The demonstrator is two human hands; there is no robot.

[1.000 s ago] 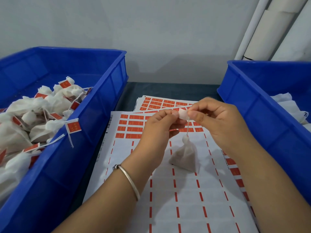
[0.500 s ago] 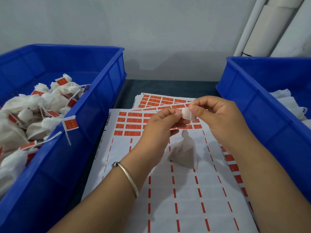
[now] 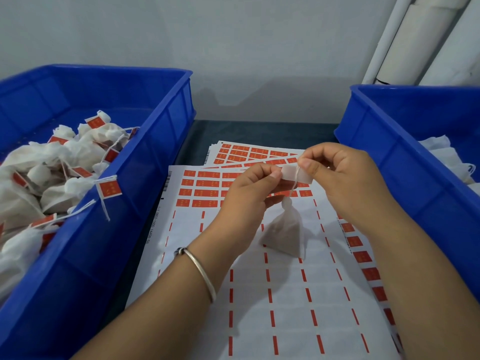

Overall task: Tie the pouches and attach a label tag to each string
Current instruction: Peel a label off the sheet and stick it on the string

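Hands: two, both raised over the label sheets.
Left hand [image 3: 249, 193]: thumb and fingers pinch the left end of the label tag [image 3: 294, 175].
Right hand [image 3: 342, 178]: fingers curled, thumb pinches the tag and the string [image 3: 295, 181] against it.
Pouch [image 3: 285, 229]: one, tied, hangs from the string just below the tag, between the wrists, low over the top sheet [image 3: 285, 302]; contact unclear.
Label sheets: a fanned stack, count unclear; top one mostly peeled, red labels left at its far end.
Bins: two, blue. Left bin [image 3: 145, 162] holds a heap of tagged pouches [image 3: 52, 178], too many to count; one tag overhangs its rim. Right bin [image 3: 405, 162] holds white pouches, partly hidden.
Room: narrow strip between bin walls, open near the viewer.
Bracelet [image 3: 202, 271]: one, left wrist.
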